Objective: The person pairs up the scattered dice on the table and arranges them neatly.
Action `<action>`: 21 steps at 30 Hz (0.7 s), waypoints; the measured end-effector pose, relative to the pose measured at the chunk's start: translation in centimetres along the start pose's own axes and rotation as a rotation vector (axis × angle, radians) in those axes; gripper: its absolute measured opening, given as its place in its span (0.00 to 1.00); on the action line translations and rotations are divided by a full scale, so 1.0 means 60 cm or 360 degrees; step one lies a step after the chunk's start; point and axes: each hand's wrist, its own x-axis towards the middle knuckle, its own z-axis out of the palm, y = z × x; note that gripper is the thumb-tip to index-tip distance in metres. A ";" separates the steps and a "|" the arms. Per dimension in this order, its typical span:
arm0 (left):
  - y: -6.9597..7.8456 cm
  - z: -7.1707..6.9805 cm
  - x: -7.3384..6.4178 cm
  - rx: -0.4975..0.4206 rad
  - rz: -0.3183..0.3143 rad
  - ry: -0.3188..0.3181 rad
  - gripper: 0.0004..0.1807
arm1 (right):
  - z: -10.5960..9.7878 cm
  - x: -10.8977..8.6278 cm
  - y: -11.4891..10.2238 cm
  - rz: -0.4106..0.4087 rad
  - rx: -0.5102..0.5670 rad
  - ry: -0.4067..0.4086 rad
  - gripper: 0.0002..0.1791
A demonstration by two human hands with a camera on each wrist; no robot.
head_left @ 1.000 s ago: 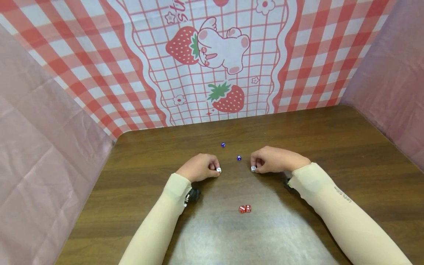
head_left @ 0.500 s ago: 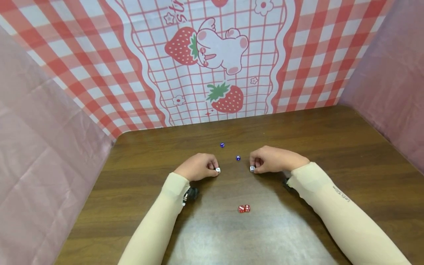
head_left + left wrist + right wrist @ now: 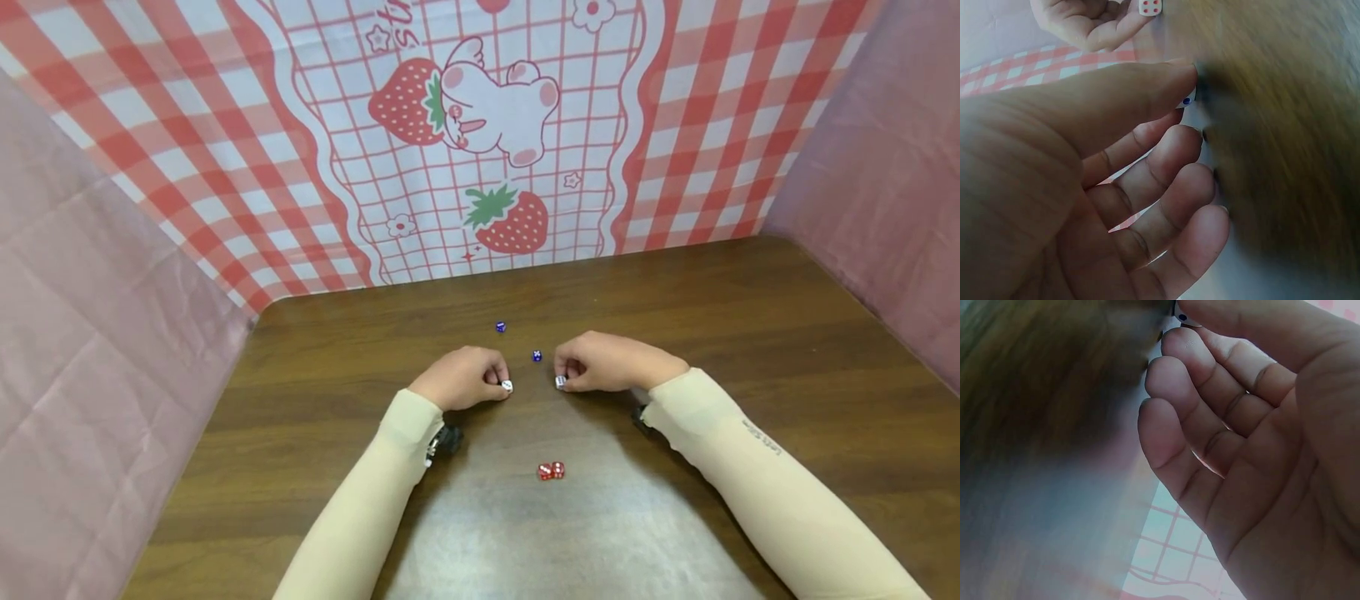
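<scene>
Pinching white cubic die (image 3: pixel 507 387) with left hand (image 3: pixel 463 379), second white die (image 3: pixel 560 382) with right hand (image 3: pixel 609 362), beyond paired red cubic dice (image 3: pixel 551 472).

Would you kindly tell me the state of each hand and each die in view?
Left hand, pinching
Right hand, pinching
Left hand's white die, pinched
Right hand's white die, pinched
Farther blue die, unheld on the table
Nearer blue die, unheld on the table
Red dice, unheld on the table, side by side
</scene>
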 end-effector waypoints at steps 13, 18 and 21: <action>0.028 0.014 0.023 0.0014 0.0061 -0.0046 0.05 | 0.009 0.006 -0.002 -0.0015 -0.0010 -0.0006 0.05; 0.039 0.014 0.029 0.0013 0.0078 -0.0057 0.05 | 0.011 0.008 -0.008 -0.0050 -0.0038 0.0029 0.05; 0.044 0.014 0.031 0.0021 0.0088 -0.0058 0.05 | 0.012 0.010 -0.012 -0.0068 -0.0058 0.0040 0.06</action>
